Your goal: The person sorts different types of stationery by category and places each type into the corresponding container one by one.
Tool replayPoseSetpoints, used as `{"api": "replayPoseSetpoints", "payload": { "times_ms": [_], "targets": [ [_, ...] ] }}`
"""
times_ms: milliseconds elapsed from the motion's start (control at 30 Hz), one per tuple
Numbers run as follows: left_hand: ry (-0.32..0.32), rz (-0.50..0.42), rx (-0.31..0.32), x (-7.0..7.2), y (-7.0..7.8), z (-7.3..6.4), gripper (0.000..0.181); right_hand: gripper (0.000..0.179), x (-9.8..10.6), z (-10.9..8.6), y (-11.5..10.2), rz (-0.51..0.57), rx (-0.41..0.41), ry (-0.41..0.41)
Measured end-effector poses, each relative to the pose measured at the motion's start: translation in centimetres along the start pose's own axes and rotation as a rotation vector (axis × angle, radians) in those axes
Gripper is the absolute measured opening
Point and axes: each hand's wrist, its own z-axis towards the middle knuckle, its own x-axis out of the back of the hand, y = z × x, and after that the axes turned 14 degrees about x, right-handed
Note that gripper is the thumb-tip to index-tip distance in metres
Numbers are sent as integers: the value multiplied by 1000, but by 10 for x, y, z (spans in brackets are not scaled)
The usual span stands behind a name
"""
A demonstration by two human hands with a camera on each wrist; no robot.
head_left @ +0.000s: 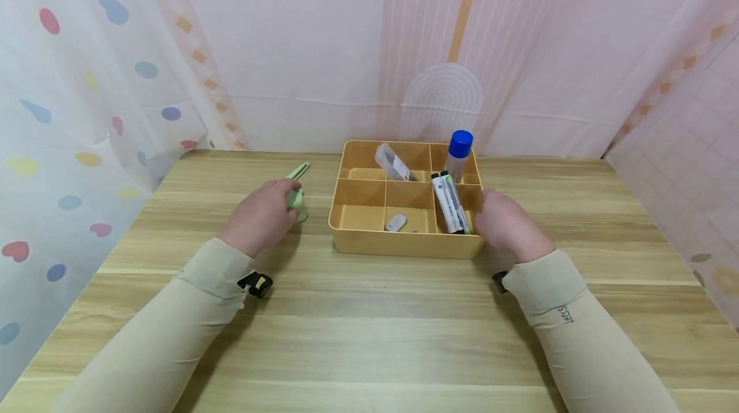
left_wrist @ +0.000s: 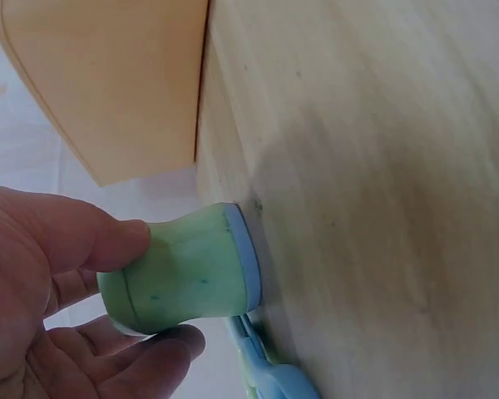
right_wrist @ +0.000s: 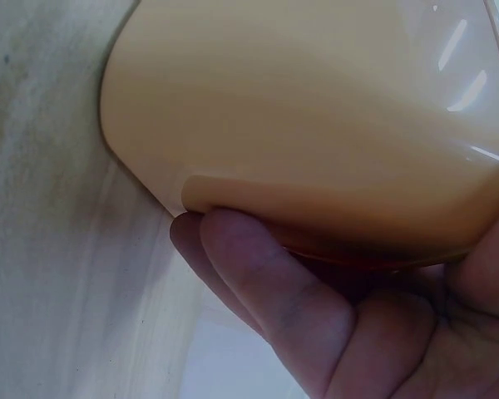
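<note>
My left hand (head_left: 260,217) pinches a small green waist-shaped object (left_wrist: 183,270) with a pale blue edge, its thumb on one side and fingers on the other. The object is at the table, left of a yellow-orange divided organizer box (head_left: 404,245); its exact kind is unclear. Just beyond it lies a thing with looped handles (left_wrist: 283,382), perhaps scissors, partly hidden. My right hand (head_left: 510,224) holds the organizer's right side, its curled fingers (right_wrist: 249,249) against the outer wall. The right thumb is mostly out of sight.
Inside the organizer are two white markers (head_left: 450,204), a blue-capped glue stick (head_left: 460,145), a clear plastic case (head_left: 394,163) and a small pale oval item (head_left: 396,223). The wooden table (head_left: 369,336) meets a patterned curtain (head_left: 312,47) behind.
</note>
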Motion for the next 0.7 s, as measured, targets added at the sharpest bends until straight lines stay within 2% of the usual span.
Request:
{"api": "replayPoseSetpoints", "payload": {
  "times_ms": [367,700],
  "targets": [
    [7,-40,24,-6,-2,6,49,48,1,-1,-1,-16,11,15],
    [-3,-33,30,-5,-1,7,50,49,0,0,-1,-7,10,8]
  ]
}}
